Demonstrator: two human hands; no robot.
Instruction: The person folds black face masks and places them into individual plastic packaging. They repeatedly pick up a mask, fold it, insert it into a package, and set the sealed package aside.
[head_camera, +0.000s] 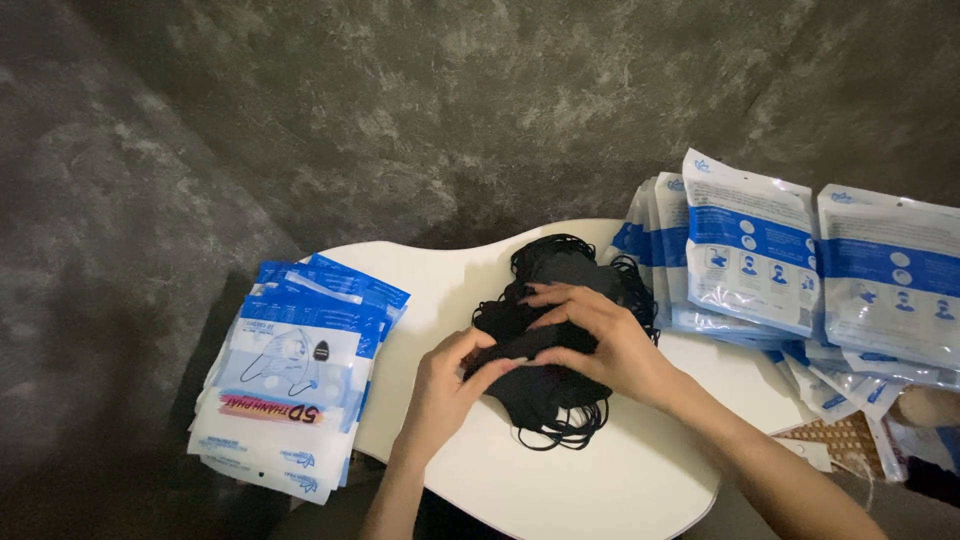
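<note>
A heap of black face masks (560, 265) with thin ear loops lies in the middle of a white table (600, 480). Both hands are on the near side of that heap. My left hand (447, 385) pinches a black mask at its left end. My right hand (600, 335) lies over the same mask from the right, fingers curled around it. The part of the mask under my fingers is hidden.
A stack of white-and-blue flat pouches (295, 375) overhangs the table's left edge. More white-and-blue pouches (750, 250) lean in rows at the right, some (890, 275) spreading off the table's right side. A grey mottled floor surrounds the table.
</note>
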